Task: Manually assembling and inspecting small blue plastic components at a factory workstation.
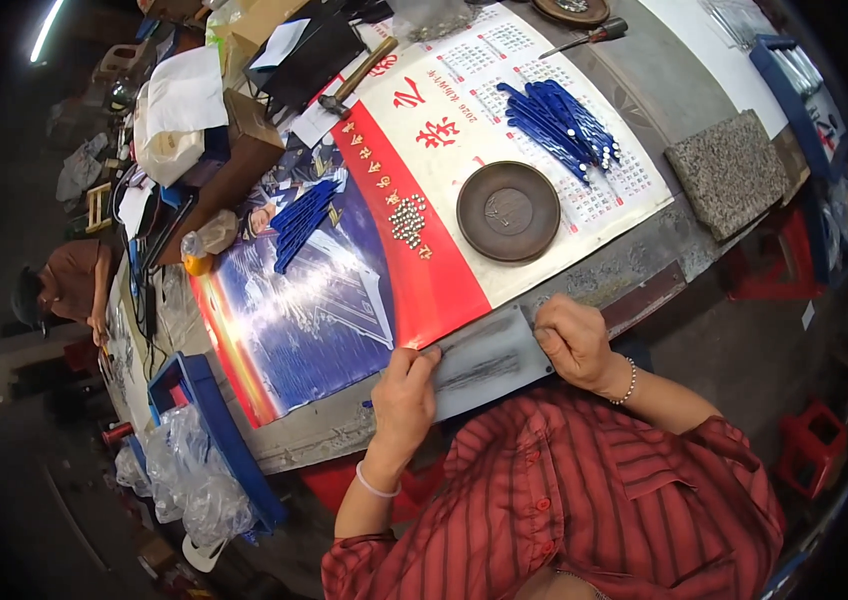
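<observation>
A grey metal plate (484,362) was held at the counter (644,262) edge, at 6 o'clock of the brown dish (509,211). The left hand (402,392) grip was pinched on its left end; the right hand (572,338) grip was closed over its right corner. Level, 2-handed support was judged advisable. Open room lay toward 12 o'clock, short of the silver beads (408,220).

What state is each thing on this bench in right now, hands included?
Left hand: gripping the grey metal plate's left end.
Right hand: gripping the plate's right end.
Grey metal plate: flat at the table edge, held by both hands.
Brown dish: upright, empty.
Blue strips: piled loose on the calendar sheet.
Small silver pieces: heaped in a cluster.
Hammer: lying flat, unheld.
</observation>
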A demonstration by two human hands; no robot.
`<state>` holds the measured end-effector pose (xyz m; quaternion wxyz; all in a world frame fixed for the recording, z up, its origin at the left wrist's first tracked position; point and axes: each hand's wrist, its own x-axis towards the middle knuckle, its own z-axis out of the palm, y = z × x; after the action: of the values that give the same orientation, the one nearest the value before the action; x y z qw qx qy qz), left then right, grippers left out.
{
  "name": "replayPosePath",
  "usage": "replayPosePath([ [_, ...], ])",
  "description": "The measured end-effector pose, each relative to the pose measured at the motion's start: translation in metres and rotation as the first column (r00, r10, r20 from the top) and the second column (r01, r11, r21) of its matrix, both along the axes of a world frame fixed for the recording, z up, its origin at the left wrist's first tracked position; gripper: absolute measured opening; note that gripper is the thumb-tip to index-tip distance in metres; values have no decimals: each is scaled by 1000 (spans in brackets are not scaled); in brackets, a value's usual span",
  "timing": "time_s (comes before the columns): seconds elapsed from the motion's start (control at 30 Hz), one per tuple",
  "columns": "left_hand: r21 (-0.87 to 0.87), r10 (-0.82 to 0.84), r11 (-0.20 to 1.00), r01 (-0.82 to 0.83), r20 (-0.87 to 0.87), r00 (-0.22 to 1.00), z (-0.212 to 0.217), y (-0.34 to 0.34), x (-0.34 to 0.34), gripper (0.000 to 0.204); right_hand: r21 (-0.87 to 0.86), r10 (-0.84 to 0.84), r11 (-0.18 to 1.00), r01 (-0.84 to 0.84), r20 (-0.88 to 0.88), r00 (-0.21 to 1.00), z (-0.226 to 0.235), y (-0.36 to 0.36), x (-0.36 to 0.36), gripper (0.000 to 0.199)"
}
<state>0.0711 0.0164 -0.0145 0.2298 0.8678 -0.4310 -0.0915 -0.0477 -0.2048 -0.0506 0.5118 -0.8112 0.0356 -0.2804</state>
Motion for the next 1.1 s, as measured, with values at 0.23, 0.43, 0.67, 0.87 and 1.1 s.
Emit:
replayPosePath([
  [0.23, -359, 61, 903, -234, -433, 899, 20, -12, -28, 19, 228, 152, 965, -127, -96, 984, 35, 14, 4, 9],
  [0.43, -473, -59, 812, -343, -650, 758, 28, -24, -50, 19, 396, 285, 894, -209, -144, 947, 54, 22, 11, 10],
  [0.67, -476, 93, 794, -377, -519, 850, 49, -38, -72, 18, 229, 307, 926, -300, 2, 952, 47, 35, 10, 21],
  [0.87, -501, 6, 735, -457, -670, 743, 48, -49, -81, 16, 138, 162, 977, -163, 19, 987, 53, 35, -1, 25],
  [1.1, -544, -11, 709, -448, -645, 764, 57, -57, -89, 20, 198, 133, 970, -139, 40, 990, 74, 24, -15, 17],
])
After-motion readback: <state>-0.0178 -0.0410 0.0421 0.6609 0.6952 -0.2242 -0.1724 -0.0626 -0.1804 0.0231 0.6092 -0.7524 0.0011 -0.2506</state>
